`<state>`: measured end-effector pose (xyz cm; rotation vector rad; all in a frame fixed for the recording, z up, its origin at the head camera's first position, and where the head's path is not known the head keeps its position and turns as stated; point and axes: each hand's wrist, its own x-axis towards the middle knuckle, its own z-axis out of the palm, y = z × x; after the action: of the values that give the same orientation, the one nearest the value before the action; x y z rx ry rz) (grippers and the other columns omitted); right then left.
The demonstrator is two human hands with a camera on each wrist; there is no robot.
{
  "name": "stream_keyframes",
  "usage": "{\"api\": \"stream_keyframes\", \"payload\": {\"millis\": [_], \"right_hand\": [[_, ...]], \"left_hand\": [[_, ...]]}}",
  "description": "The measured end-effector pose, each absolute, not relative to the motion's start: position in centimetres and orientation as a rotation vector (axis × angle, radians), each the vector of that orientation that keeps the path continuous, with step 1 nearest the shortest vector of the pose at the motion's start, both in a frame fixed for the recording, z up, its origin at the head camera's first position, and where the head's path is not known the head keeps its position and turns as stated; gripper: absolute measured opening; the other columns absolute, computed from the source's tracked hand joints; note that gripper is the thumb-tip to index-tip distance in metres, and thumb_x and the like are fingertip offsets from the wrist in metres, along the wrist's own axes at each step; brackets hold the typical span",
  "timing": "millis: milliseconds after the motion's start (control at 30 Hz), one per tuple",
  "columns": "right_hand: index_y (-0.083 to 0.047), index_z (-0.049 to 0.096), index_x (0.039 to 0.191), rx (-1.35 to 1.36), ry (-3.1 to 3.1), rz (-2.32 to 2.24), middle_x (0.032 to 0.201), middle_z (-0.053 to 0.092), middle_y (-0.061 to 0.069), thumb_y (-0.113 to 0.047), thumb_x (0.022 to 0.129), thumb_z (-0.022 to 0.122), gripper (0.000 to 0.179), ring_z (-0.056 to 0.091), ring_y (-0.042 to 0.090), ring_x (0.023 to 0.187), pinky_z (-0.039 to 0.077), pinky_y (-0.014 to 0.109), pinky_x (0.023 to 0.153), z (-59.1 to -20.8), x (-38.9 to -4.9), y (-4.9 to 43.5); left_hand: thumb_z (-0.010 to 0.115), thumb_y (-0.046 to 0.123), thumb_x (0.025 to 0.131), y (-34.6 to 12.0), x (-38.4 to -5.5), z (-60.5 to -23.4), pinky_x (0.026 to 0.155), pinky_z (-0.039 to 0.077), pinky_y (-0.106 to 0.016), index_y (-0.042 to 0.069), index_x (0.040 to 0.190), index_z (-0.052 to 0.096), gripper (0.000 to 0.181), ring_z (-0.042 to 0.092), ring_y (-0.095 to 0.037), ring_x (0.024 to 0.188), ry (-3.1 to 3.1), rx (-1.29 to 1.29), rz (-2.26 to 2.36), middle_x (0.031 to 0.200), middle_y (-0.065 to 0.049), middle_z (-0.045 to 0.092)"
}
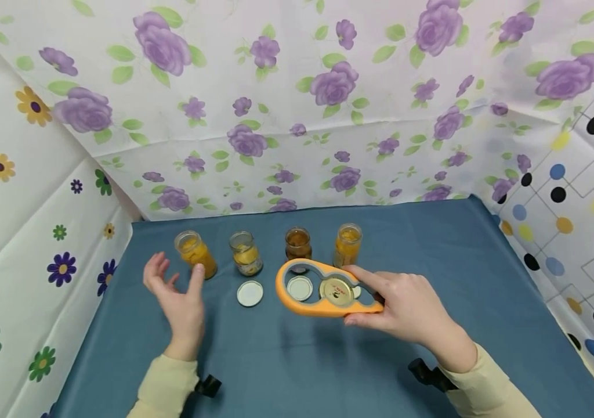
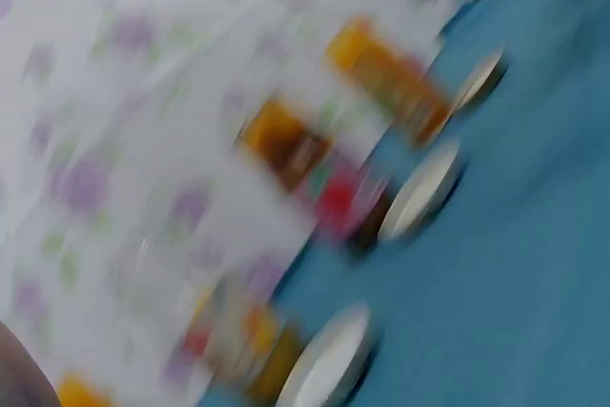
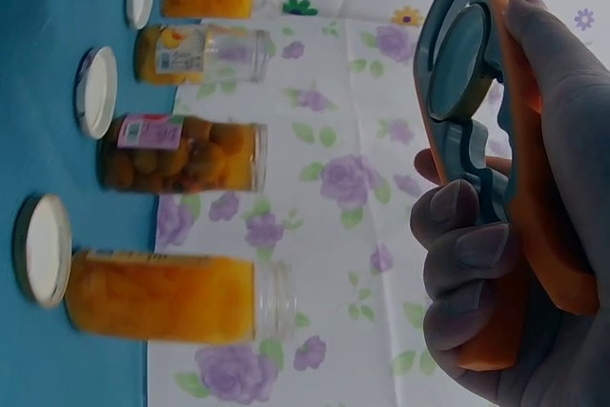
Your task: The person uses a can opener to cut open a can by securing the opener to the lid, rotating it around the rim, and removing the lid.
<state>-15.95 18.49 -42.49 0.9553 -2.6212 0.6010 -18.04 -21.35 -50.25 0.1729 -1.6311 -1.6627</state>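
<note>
My right hand (image 1: pixel 406 302) grips an orange and grey jar opener (image 1: pixel 292 305) by its handle end, above the table. A gold lid (image 3: pixel 460 64) sits inside the opener's frame. My left hand (image 1: pixel 177 307) is raised with fingers spread and slightly bent, holding nothing. It is nearest the leftmost jar (image 1: pixel 200 258), which has orange contents and no lid. To the right stand an open jar of yellow pieces (image 1: pixel 246 258), a jar of brown fruit (image 3: pixel 181 154) and a jar of orange fruit (image 3: pixel 172 297). The left wrist view is blurred.
White-sided lids lie in front of the jars: one (image 1: pixel 250 294) in plain sight, another (image 1: pixel 299 288) seen through the opener, a third (image 3: pixel 43 250) in the right wrist view. A blue cloth (image 1: pixel 286 371) covers the table. Patterned sheets (image 1: pixel 297 87) rise behind and at both sides.
</note>
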Motion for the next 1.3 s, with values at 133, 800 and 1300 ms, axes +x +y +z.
{"api": "stream_keyframes", "payload": {"millis": [133,800,1300], "right_hand": [[-0.028,0.066,0.149,0.993,-2.559,0.654,0.073,0.054,-0.018,-0.088,0.084,0.060,0.089,0.037,-0.004,0.056,0.031,0.021,0.048,-42.2,-15.9,17.5],[-0.021,0.062,0.152,1.229,-2.262,0.718,0.074,0.059,-0.013,-0.088,0.090,0.051,0.092,0.032,-0.005,0.050,0.026,0.013,0.046,-43.2,-15.6,14.8],[-0.026,0.064,0.150,1.294,-2.270,0.683,0.067,0.036,-0.015,-0.089,0.090,0.048,0.089,0.017,-0.005,0.053,0.017,0.015,0.047,-43.5,-15.3,14.5]], "left_hand": [[0.067,-0.013,0.094,-16.6,-16.1,-49.3,0.101,0.033,-0.034,-0.005,0.150,0.042,0.062,0.035,-0.035,0.139,-1.539,-0.053,-1.790,0.154,-0.019,0.037],[0.043,0.057,0.111,-9.1,-10.4,-47.4,0.115,0.043,-0.031,0.015,0.159,0.049,0.064,0.057,-0.018,0.139,-0.933,-0.616,-3.686,0.150,-0.007,0.061],[0.052,0.057,0.109,-9.5,-10.2,-47.7,0.113,0.045,-0.032,0.015,0.153,0.055,0.062,0.059,-0.017,0.135,-0.851,-0.724,-3.724,0.145,-0.004,0.063]]}}
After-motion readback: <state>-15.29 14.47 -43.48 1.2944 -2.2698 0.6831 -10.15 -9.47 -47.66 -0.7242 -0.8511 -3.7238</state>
